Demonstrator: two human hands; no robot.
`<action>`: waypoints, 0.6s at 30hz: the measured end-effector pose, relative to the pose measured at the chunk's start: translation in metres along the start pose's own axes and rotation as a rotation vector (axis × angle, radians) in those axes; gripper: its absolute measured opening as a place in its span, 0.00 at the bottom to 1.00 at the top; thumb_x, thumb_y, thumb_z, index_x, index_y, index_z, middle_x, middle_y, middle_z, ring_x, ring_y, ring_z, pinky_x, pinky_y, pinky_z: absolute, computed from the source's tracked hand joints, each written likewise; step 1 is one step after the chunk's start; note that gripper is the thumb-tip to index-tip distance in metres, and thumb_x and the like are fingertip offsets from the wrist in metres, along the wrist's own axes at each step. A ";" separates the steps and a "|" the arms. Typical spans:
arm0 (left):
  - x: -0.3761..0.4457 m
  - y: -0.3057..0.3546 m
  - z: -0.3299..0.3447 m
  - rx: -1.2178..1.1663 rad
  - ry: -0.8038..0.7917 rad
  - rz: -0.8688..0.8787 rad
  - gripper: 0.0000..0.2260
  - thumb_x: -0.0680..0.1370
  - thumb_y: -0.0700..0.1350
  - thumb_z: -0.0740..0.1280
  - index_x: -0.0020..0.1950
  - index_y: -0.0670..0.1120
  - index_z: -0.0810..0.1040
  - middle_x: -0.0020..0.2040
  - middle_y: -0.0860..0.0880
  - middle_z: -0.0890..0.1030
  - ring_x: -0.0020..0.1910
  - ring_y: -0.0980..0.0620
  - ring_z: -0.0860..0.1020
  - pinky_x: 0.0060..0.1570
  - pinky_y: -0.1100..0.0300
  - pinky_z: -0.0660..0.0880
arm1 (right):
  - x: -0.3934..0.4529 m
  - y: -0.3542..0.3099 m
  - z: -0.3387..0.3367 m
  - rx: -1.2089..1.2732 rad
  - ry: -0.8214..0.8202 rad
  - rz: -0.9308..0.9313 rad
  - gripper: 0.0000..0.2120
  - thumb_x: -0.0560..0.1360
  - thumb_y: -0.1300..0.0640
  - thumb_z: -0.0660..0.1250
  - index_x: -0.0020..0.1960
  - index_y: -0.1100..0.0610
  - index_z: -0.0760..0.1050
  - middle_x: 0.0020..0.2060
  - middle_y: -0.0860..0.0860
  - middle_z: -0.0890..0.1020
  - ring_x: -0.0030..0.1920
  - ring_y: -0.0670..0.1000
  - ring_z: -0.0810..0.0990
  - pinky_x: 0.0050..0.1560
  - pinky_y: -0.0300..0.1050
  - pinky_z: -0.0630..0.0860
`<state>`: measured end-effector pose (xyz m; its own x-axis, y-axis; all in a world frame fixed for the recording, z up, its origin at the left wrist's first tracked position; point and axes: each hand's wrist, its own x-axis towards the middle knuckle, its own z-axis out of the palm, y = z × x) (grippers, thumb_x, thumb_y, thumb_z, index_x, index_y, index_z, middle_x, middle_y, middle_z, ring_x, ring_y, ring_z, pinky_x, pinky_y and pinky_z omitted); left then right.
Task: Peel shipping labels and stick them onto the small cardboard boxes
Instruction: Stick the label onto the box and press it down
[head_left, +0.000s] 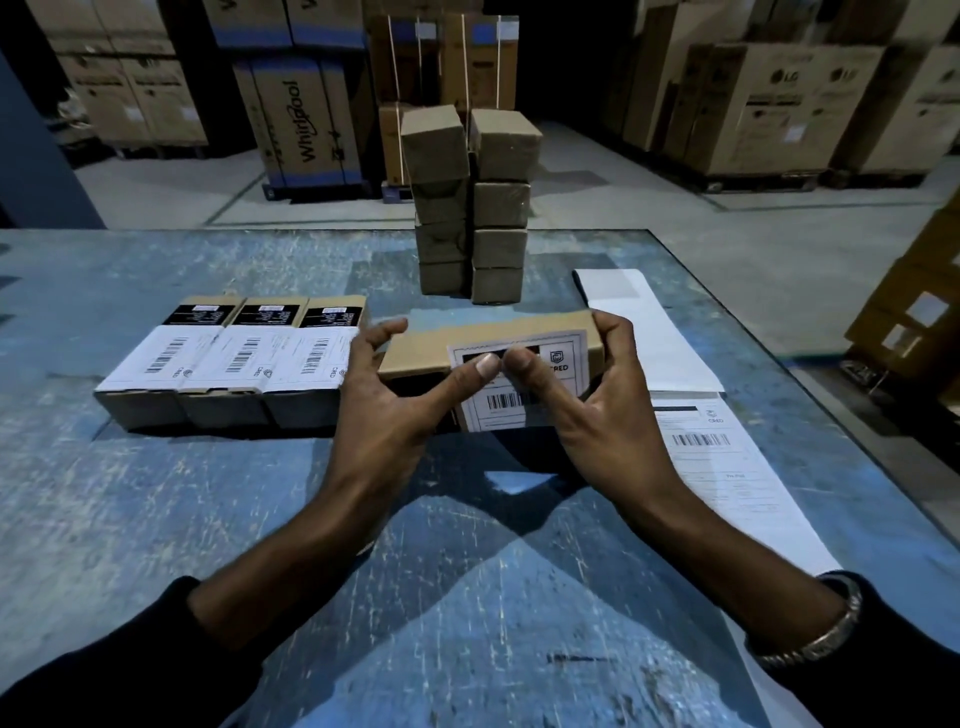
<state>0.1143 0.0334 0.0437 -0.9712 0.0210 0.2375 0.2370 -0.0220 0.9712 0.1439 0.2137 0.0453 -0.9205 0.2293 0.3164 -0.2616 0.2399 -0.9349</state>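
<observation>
Both thumbs are pressing the shipping label (519, 382) flat while the left hand (387, 402) and right hand (605, 402) are gripping the small cardboard box (467, 343), seemingly lifted just off the table (156, 519).

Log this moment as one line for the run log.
step: pressing label onto box | left hand: holds box, thumb on label | right hand: same | labelled boxes: three, left
</observation>
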 end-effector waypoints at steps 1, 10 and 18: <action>0.001 -0.002 -0.001 -0.026 -0.005 -0.040 0.40 0.64 0.58 0.86 0.71 0.53 0.74 0.59 0.56 0.85 0.57 0.66 0.83 0.59 0.60 0.80 | -0.001 0.001 0.000 -0.005 0.000 -0.013 0.33 0.71 0.37 0.76 0.67 0.51 0.67 0.56 0.49 0.84 0.56 0.44 0.85 0.54 0.43 0.84; -0.004 -0.006 0.001 -0.176 0.007 -0.106 0.36 0.66 0.48 0.87 0.69 0.47 0.74 0.59 0.45 0.87 0.60 0.47 0.86 0.62 0.46 0.82 | -0.004 0.004 0.005 0.013 0.028 -0.086 0.25 0.74 0.41 0.76 0.63 0.50 0.69 0.52 0.48 0.83 0.54 0.48 0.85 0.54 0.49 0.85; -0.006 -0.012 0.003 -0.229 0.024 -0.143 0.32 0.68 0.47 0.85 0.67 0.47 0.74 0.60 0.39 0.84 0.61 0.39 0.84 0.61 0.44 0.83 | -0.005 0.008 0.008 0.023 0.083 -0.095 0.20 0.77 0.51 0.78 0.61 0.50 0.69 0.51 0.51 0.83 0.51 0.48 0.85 0.46 0.42 0.83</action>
<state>0.1174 0.0360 0.0310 -0.9954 0.0166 0.0949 0.0879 -0.2457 0.9653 0.1437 0.2069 0.0349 -0.8644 0.2839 0.4149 -0.3537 0.2429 -0.9033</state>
